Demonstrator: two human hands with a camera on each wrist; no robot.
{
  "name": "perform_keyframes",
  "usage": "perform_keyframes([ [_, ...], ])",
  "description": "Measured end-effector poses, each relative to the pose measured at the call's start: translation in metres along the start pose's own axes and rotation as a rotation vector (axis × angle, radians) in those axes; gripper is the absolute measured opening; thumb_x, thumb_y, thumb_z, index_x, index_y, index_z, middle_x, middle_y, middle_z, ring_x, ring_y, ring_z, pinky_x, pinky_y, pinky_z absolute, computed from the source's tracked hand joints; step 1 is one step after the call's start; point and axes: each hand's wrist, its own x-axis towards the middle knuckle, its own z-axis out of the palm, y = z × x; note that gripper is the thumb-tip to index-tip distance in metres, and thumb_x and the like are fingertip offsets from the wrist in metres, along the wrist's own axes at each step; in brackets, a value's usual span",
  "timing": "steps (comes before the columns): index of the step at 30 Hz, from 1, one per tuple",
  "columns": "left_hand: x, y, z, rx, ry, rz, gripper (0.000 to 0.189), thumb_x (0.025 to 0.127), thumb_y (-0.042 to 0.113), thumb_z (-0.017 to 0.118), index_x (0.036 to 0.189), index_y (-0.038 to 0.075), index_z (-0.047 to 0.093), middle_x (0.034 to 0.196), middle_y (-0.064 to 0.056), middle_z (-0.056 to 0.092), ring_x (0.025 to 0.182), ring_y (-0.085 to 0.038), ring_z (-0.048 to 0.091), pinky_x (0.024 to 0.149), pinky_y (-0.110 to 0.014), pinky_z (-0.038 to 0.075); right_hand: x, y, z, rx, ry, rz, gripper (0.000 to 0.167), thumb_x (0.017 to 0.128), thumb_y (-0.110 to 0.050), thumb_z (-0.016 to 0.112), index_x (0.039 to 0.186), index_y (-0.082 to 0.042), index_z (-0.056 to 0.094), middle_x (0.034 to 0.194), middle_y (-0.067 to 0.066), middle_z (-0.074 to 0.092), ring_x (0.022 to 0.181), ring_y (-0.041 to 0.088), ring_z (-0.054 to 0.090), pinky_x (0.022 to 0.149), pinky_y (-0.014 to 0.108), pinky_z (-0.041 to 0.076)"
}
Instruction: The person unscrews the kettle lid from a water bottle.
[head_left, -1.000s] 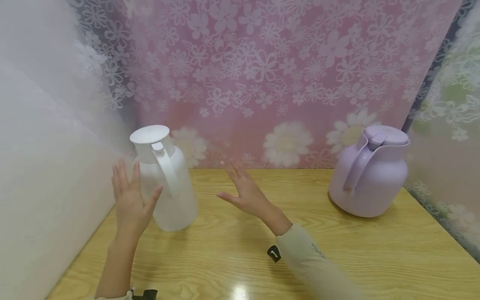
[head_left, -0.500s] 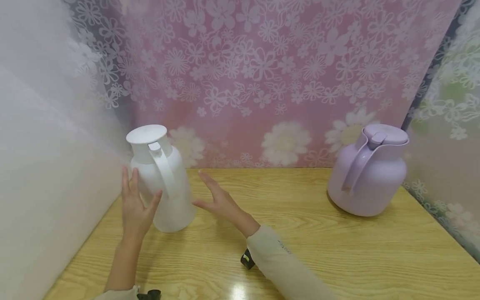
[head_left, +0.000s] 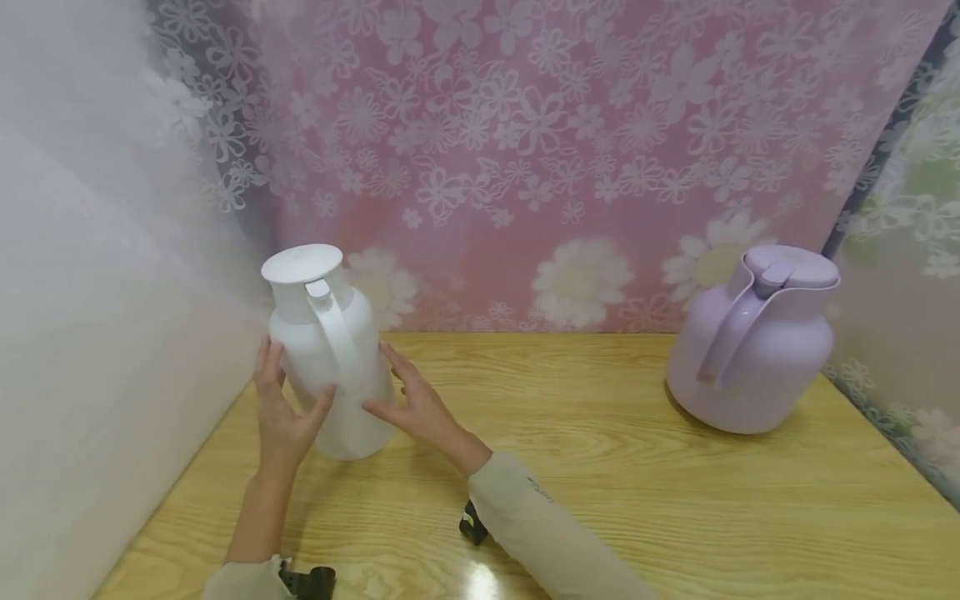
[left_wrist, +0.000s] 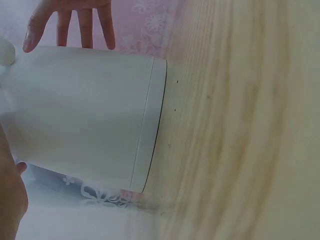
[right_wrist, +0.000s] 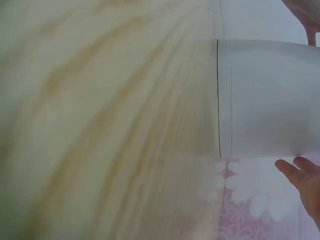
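A white thermal jug (head_left: 330, 350) stands upright on the left of the wooden table, its handle facing me. My left hand (head_left: 285, 417) is at its left side, thumb toward the front and the other fingers along the far side. On the opposite side is my right hand (head_left: 427, 417), thumb and fingers spread, with fingertips right at the jug's wall. In the left wrist view, the right hand's fingers (left_wrist: 86, 27) hang nearly straight along the jug's edge. The jug's base (right_wrist: 225, 100) sits on the tabletop in the right wrist view.
A lilac thermal jug (head_left: 757, 358) stands at the right of the table (head_left: 600, 467). A pink flowered cloth (head_left: 480, 167) hangs behind, and a pale wall (head_left: 112, 292) rises close on the left. Dark wrist cameras (head_left: 311, 582) show below the hands.
My right hand has moved left to the white jug's right side. My left hand has come slightly right and down to its left side. Both jugs stay in place on the table.
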Motion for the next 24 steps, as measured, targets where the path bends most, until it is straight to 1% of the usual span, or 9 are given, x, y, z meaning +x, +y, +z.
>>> perform_keyframes([
  [3,0.001,0.009,0.002,-0.026,-0.008,0.013,0.078,0.083,0.031,0.066,0.135,-0.007,0.021,0.141,-0.034,0.013,0.132,-0.036,0.017,0.095,-0.062,0.023,0.002,0.0,0.004,0.034,0.014,0.006,0.086,0.083,-0.029,0.068,0.148,-0.023,0.013,0.148,-0.001,0.022,0.124,0.023,0.038,0.09,0.05,0.041],
  [5,0.001,0.012,0.004,-0.031,-0.003,0.021,0.078,0.084,0.033,0.065,0.136,-0.005,0.02,0.14,-0.035,0.012,0.132,-0.036,0.017,0.095,-0.064,0.021,0.003,0.001,0.006,0.044,0.021,0.014,0.086,0.083,-0.029,0.069,0.148,-0.024,0.012,0.148,-0.001,0.022,0.123,0.023,0.039,0.089,0.05,0.041],
  [8,0.001,0.012,0.005,-0.018,0.011,0.034,0.08,0.085,0.037,0.063,0.137,-0.004,0.018,0.141,-0.034,0.012,0.132,-0.037,0.018,0.097,-0.062,0.021,0.004,0.003,0.009,0.058,0.03,0.012,0.087,0.083,-0.028,0.069,0.149,-0.024,0.011,0.148,-0.002,0.021,0.123,0.022,0.039,0.089,0.05,0.041],
  [11,0.0,0.008,0.006,-0.017,0.013,0.035,0.083,0.084,0.037,0.064,0.136,-0.005,0.017,0.142,-0.031,0.012,0.132,-0.036,0.019,0.098,-0.059,0.022,0.006,0.006,0.01,0.064,0.03,0.008,0.088,0.083,-0.027,0.069,0.148,-0.026,0.01,0.148,-0.003,0.02,0.123,0.021,0.039,0.089,0.049,0.041],
  [13,-0.002,0.003,0.006,-0.049,0.002,0.024,0.085,0.082,0.035,0.067,0.137,-0.004,0.016,0.144,-0.028,0.01,0.131,-0.036,0.02,0.098,-0.06,0.021,0.007,0.007,0.01,0.069,0.026,0.005,0.089,0.083,-0.026,0.069,0.148,-0.027,0.009,0.149,-0.003,0.019,0.124,0.021,0.038,0.09,0.048,0.041],
  [14,-0.004,-0.002,0.006,-0.06,-0.008,0.016,0.087,0.08,0.035,0.068,0.138,-0.003,0.015,0.145,-0.026,0.01,0.131,-0.035,0.02,0.096,-0.062,0.022,0.008,0.007,0.01,0.071,0.024,0.004,0.09,0.082,-0.026,0.07,0.148,-0.028,0.009,0.149,-0.003,0.019,0.125,0.021,0.037,0.09,0.048,0.041],
  [18,-0.011,-0.024,0.008,-0.065,-0.045,-0.019,0.095,0.078,0.043,0.069,0.14,0.001,0.01,0.148,-0.017,0.008,0.13,-0.036,0.022,0.09,-0.067,0.026,0.009,0.008,0.01,0.083,0.021,-0.006,0.091,0.082,-0.022,0.071,0.148,-0.027,0.01,0.149,0.0,0.018,0.127,0.022,0.033,0.089,0.046,0.042],
  [20,-0.015,-0.035,0.008,-0.041,-0.054,-0.033,0.099,0.076,0.048,0.068,0.142,0.003,0.009,0.15,-0.013,0.008,0.129,-0.036,0.022,0.087,-0.068,0.029,0.009,0.008,0.009,0.082,0.023,-0.011,0.091,0.081,-0.021,0.072,0.148,-0.026,0.011,0.149,0.001,0.019,0.127,0.023,0.033,0.089,0.044,0.043],
  [24,-0.018,-0.041,0.008,-0.028,-0.044,-0.043,0.101,0.074,0.052,0.068,0.143,0.005,0.01,0.15,-0.011,0.011,0.129,-0.037,0.024,0.086,-0.068,0.03,0.01,0.009,0.01,0.089,0.023,-0.015,0.091,0.081,-0.021,0.072,0.148,-0.027,0.012,0.149,0.0,0.02,0.127,0.022,0.034,0.089,0.04,0.044],
])
